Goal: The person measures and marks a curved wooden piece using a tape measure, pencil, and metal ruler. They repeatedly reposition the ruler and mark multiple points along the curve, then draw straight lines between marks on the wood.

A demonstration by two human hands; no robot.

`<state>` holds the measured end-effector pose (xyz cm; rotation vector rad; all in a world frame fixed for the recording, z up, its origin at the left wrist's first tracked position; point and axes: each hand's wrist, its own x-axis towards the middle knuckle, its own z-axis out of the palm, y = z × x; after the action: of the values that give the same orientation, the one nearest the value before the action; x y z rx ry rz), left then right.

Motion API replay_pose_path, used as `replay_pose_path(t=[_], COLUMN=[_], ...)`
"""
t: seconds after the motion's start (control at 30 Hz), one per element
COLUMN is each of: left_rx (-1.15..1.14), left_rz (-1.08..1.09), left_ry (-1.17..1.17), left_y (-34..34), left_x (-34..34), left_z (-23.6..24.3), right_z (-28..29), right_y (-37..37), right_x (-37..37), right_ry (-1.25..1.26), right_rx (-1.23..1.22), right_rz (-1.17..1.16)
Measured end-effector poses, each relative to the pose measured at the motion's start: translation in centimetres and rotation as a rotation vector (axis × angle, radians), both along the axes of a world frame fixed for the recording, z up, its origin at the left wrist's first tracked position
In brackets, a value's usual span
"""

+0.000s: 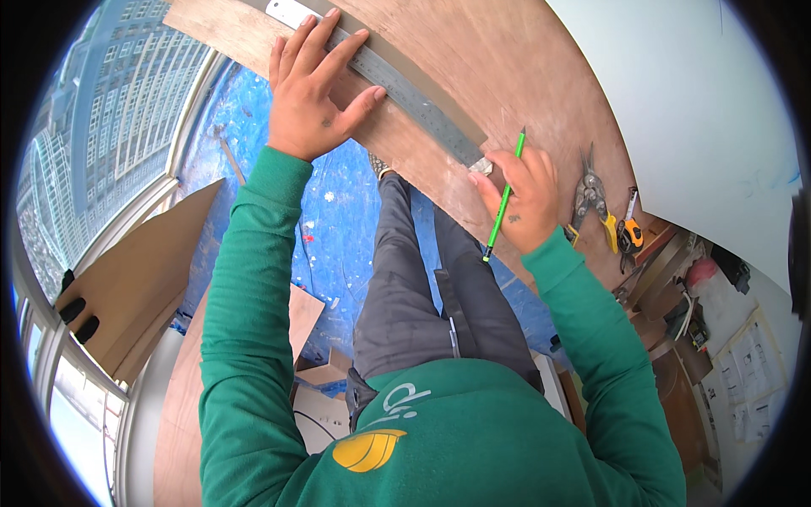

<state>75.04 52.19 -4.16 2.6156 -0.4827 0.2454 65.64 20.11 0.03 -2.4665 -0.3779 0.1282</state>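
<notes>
A long metal ruler (410,100) lies slantwise across a plywood board (498,93). My left hand (312,106) rests on the ruler's far-left part and the wood, fingers spread. At the ruler's near-right end, my right hand (528,198) is closed with a green pencil (504,203) between its fingers. The pencil's dark tip points away from me and up off the wood. Thumb and forefinger of that hand touch a small pale piece (481,166) at the ruler's end; its kind is not clear. Along the ruler's far side runs a grey-brown strip (439,101).
Right of my right hand lie yellow-handled snips (591,198) and a tape measure (629,232). Blue sheeting (334,220) covers the floor below. Wood panels (148,279) lean by the window at left. Tools and cables clutter the right side, beside a white surface (676,93).
</notes>
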Motion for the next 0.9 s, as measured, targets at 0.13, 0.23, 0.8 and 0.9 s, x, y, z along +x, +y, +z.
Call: replay_pose_path(t=[0.13,0.23,0.8,0.9], left_rx=[0.007,-0.031,0.051,0.053], left_rz=[0.020,0.012,0.037,0.027], left_ry=[-0.005,0.005,-0.017,-0.014], left_y=[-0.1,-0.2,-0.5,-0.5], left_x=[0.0,0.0,0.0,0.1], left_z=[-0.1,0.0,-0.7,-0.4], right_z=[0.1,0.4,0.7,1.2], right_y=[0.0,0.1,-3.7,-4.5], right_x=[0.2,0.5,4.9,4.5], right_ry=[0.018,0.003,0.013,0.052], right_rx=[-0.034,-0.020,-0.037,-0.042], right_rz=[0.014,0.032,-0.340,-0.409])
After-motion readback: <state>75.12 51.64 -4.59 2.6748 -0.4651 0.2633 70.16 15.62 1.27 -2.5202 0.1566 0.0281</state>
